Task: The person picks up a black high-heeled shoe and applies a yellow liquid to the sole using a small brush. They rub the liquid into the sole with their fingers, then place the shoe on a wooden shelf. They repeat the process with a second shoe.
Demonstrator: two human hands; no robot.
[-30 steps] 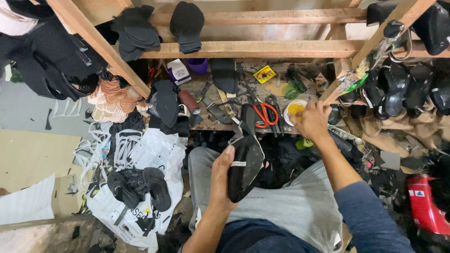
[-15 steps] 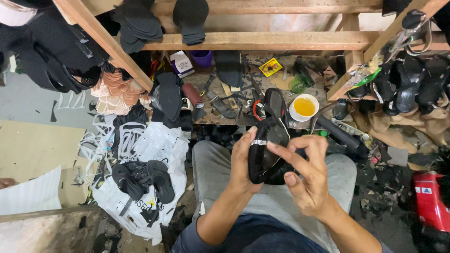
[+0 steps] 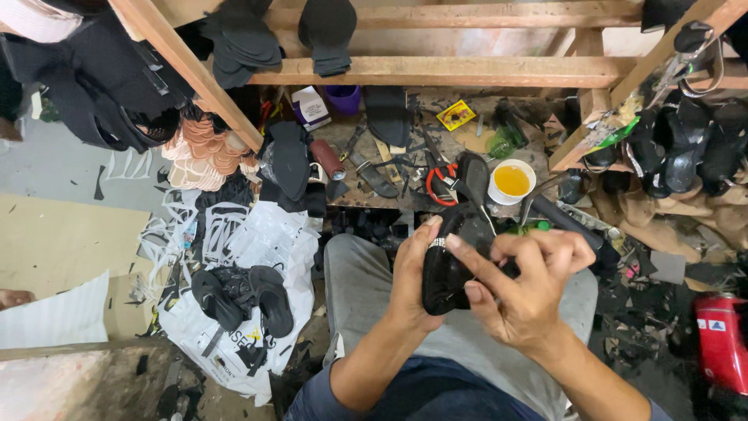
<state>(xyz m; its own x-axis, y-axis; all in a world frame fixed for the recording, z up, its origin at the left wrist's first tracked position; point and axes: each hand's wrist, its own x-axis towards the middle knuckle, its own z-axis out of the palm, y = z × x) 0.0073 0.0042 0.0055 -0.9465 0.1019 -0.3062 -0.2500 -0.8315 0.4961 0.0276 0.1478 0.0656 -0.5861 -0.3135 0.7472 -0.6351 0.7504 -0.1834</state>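
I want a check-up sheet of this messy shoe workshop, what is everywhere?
Surface: low workbench strewn with scraps and tools.
Job's things: black shoe piece held over the lap; a thin brush or stick rises from it.
Clutter: white cup of yellow liquid, red-handled scissors, purple cup, black sandals on a white plastic bag.
Grips: left hand clasps the shoe piece; right hand pinches at its edge, fingers on it.
Cables: nothing seen.
Surroundings: wooden beams hung with black soles; black shoes at right; a red object at lower right.
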